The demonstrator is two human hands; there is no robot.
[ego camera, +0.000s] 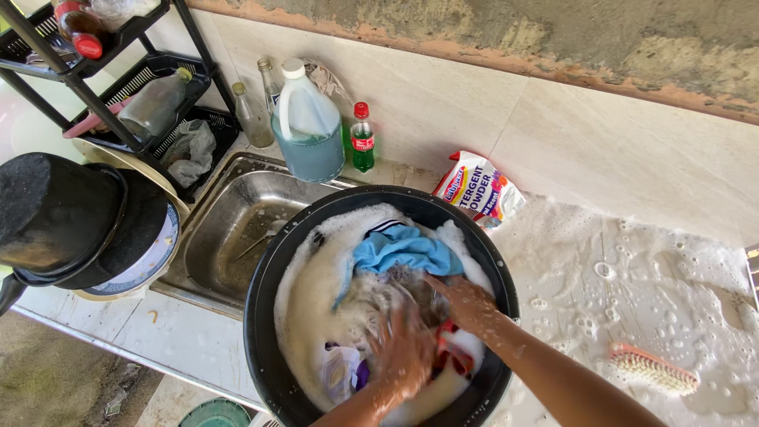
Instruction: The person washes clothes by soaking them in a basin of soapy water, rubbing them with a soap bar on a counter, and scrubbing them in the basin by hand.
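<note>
Both hands point(431, 332) in sudsy basin point(265, 332), scrub brush point(653, 368) right, sink point(229, 229) left

Both my forearms come in from the lower edge, angled up and to the left, bare and wet. My left hand point(403, 356) is blurred, back facing up, fingers curled downward and spread a little, flecked with suds. My right hand point(466, 304) sits just beyond it and slightly to the right, wrist bent, fingers pointing up-left and pressed together in a loose clutch. The two hands are close, nearly touching. How tightly either one is closed, I cannot tell through the blur.
</note>
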